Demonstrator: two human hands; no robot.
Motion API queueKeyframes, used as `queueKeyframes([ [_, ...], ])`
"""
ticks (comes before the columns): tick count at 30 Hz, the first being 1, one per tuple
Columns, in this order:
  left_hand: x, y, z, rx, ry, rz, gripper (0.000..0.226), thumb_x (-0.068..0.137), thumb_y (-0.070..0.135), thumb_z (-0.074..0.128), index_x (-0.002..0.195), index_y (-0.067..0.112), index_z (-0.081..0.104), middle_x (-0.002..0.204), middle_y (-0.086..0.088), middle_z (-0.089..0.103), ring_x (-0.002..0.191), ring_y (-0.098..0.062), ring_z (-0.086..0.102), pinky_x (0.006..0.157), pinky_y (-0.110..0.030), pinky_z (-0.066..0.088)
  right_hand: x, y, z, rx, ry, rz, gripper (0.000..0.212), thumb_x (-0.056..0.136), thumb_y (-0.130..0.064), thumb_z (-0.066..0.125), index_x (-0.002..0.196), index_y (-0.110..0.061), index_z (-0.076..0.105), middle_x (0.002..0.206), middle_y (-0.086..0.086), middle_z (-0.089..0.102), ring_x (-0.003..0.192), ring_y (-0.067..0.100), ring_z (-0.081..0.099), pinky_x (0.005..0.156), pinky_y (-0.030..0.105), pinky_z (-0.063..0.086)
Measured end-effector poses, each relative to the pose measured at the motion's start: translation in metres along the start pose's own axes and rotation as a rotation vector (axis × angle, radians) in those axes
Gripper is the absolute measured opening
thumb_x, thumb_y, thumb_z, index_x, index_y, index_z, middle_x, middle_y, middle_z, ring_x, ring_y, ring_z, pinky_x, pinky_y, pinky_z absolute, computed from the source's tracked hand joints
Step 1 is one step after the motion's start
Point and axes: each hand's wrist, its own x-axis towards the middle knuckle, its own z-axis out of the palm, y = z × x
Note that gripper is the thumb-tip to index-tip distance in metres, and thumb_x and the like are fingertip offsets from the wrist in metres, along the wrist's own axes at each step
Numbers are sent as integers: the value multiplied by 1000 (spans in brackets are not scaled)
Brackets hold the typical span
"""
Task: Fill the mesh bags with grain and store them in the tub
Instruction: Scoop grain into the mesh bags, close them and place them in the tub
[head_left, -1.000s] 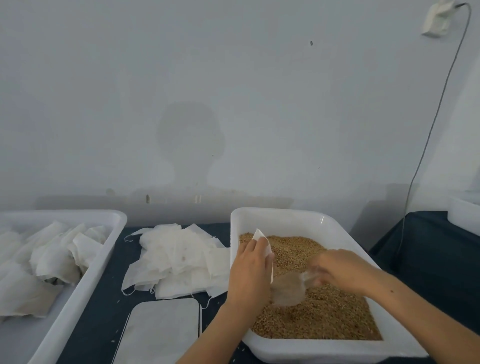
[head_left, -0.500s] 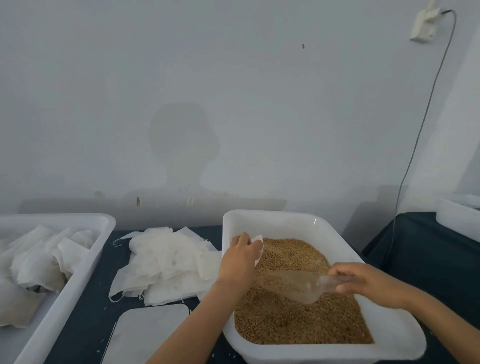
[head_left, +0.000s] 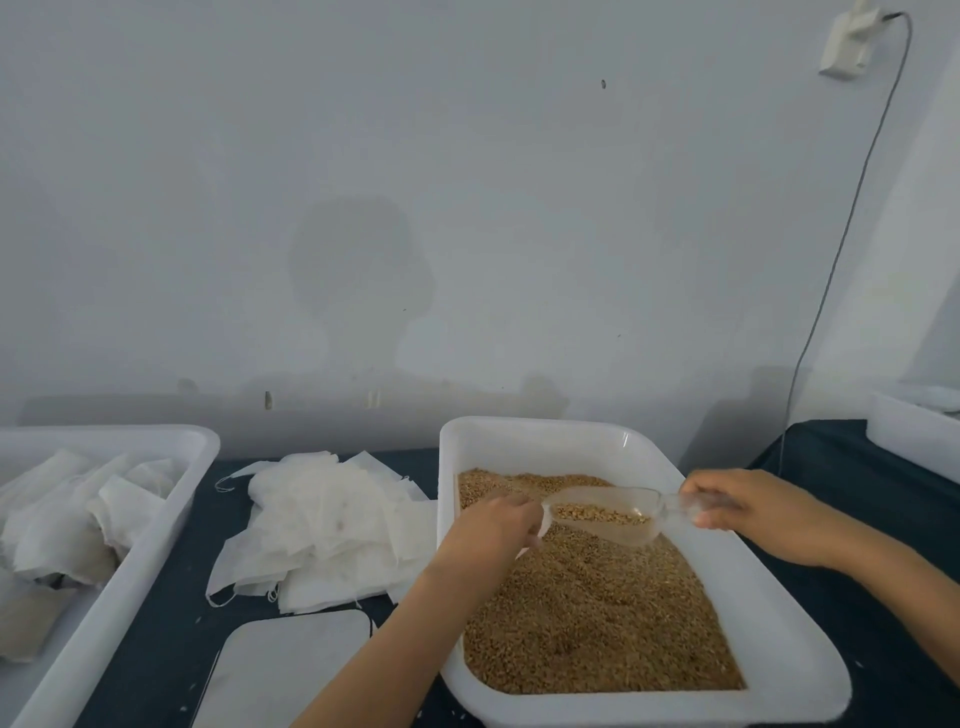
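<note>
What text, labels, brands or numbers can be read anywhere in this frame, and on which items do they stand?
None: no readable writing shows anywhere in this frame.
The grain tub, the clear scoop, the pile of mesh bags, the left tub and the flat white lid all look plain and unmarked.
The wall plug shows no legible marking.

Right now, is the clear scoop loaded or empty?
Loaded: brown grain lies inside the clear scoop, held by the right hand over the tub.
</note>
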Motion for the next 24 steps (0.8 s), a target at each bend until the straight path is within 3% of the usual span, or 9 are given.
queueKeyframes([
  [5,-2,-1,1,-10,41,42,13,96,19,50,96,12,61,102,-2,58,98,-16,47,80,-26,39,4,-14,-9,-184,-8,28,13,96,-33,51,108,-32,56,110,-11,60,103,8,56,91,34,46],
  [18,-2,-1,-1,-118,63,-20,13,91,20,59,99,13,67,103,-2,57,98,-15,50,82,-25,42,17,-34,-24,-453,11,7,20,96,-35,50,115,-33,55,107,-10,61,97,8,54,78,23,42],
  [24,-3,-2,0,-130,97,-12,12,91,18,59,97,12,67,100,-3,57,93,-13,48,77,-24,41,27,-43,-28,-580,94,-71,14,94,-35,53,107,-33,56,75,-19,47,71,-3,43,58,13,21],
])
